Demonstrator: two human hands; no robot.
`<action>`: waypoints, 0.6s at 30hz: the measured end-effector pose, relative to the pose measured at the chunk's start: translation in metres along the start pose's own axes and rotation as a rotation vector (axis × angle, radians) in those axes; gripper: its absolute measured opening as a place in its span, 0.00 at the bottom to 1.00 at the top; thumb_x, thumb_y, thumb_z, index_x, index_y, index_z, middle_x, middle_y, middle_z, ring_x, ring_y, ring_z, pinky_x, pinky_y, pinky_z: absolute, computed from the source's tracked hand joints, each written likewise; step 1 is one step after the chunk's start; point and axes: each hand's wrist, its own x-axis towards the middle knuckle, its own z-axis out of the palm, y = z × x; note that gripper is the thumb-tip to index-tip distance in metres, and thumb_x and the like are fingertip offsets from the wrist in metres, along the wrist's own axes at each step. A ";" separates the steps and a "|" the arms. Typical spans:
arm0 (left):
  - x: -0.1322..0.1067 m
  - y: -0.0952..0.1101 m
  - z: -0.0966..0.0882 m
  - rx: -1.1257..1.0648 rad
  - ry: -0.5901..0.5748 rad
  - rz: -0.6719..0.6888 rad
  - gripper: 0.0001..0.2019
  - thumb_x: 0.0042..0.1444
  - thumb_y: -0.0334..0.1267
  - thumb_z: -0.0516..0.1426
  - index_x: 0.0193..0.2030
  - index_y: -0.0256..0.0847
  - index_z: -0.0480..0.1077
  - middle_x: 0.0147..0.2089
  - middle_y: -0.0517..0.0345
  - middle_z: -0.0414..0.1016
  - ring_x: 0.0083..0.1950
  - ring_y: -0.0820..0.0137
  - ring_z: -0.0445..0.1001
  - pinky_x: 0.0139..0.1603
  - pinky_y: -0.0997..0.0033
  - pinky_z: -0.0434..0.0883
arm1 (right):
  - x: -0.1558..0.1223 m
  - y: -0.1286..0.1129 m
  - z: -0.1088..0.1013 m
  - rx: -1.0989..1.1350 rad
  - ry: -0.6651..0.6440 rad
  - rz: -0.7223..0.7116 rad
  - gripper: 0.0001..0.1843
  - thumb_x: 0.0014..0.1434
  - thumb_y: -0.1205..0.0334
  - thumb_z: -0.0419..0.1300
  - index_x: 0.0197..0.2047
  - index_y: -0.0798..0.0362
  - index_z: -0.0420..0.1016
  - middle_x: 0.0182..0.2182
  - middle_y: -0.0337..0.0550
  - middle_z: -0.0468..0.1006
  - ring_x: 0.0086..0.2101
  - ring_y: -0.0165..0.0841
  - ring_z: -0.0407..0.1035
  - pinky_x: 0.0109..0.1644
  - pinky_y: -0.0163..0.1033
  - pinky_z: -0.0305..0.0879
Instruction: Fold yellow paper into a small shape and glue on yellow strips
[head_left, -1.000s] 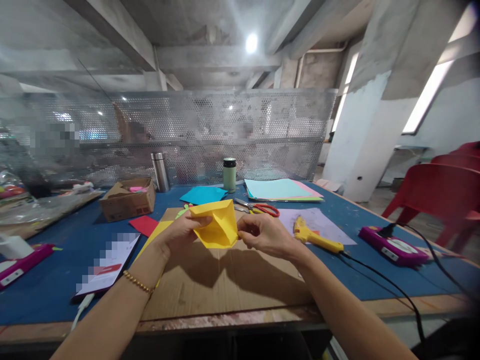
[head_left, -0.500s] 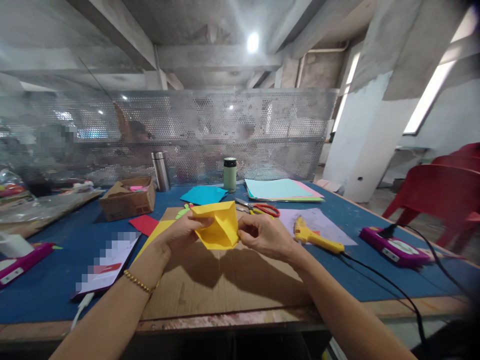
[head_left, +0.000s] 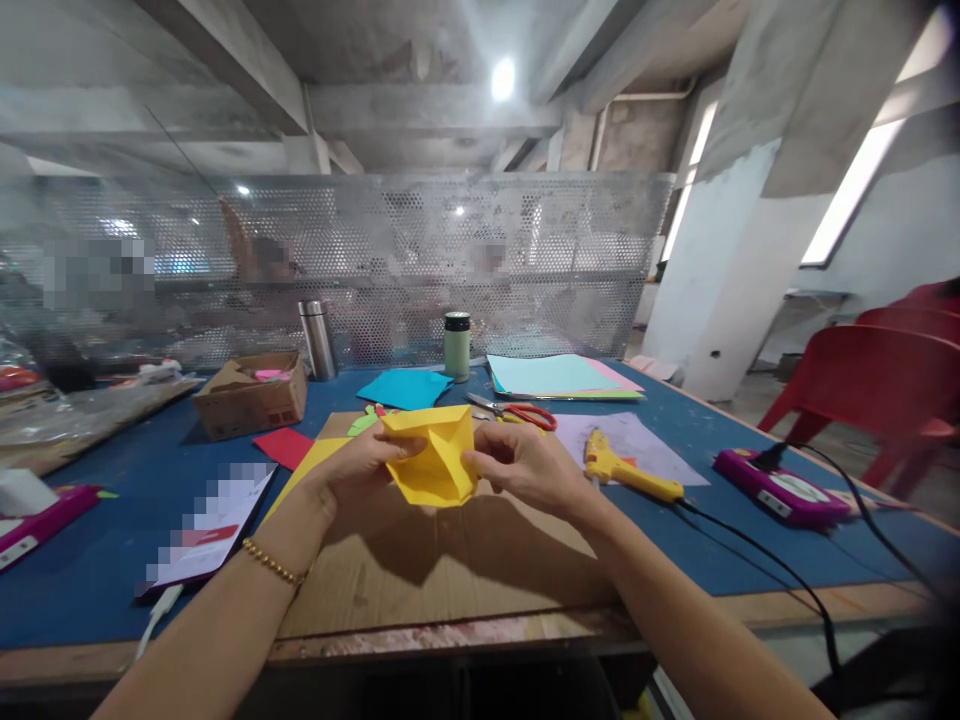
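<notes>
A folded yellow paper bag (head_left: 435,462), its creased bottom panel turned towards me, is held up over the cardboard sheet (head_left: 420,590). My left hand (head_left: 356,465) grips its left side, the thumb laid over the paper and the other fingers hidden behind. On the opposite side, my right hand (head_left: 521,465) pinches the right edge between thumb and fingers. Just behind the bag lie scissors with red handles (head_left: 529,415) and green paper cut-outs (head_left: 366,420).
A yellow glue gun (head_left: 634,472) rests on lilac paper (head_left: 675,455), its cord running right beside a purple power strip (head_left: 780,488). Left are a phone (head_left: 214,530) and a cardboard box (head_left: 251,398). Behind stand a steel flask (head_left: 318,342), a green bottle (head_left: 457,348) and coloured sheets (head_left: 555,376).
My right thumb and fingers have shifted slightly up and left along the bag's right edge. The bag's bottom edge sits slightly lower. My left hand keeps its grip.
</notes>
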 end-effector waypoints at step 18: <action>-0.002 0.009 -0.008 -0.035 -0.029 0.109 0.18 0.43 0.36 0.73 0.42 0.36 0.79 0.40 0.50 0.84 0.38 0.63 0.81 0.43 0.67 0.76 | -0.001 0.008 -0.005 0.199 -0.166 0.041 0.09 0.59 0.60 0.59 0.32 0.55 0.76 0.27 0.39 0.79 0.22 0.23 0.69 0.24 0.29 0.62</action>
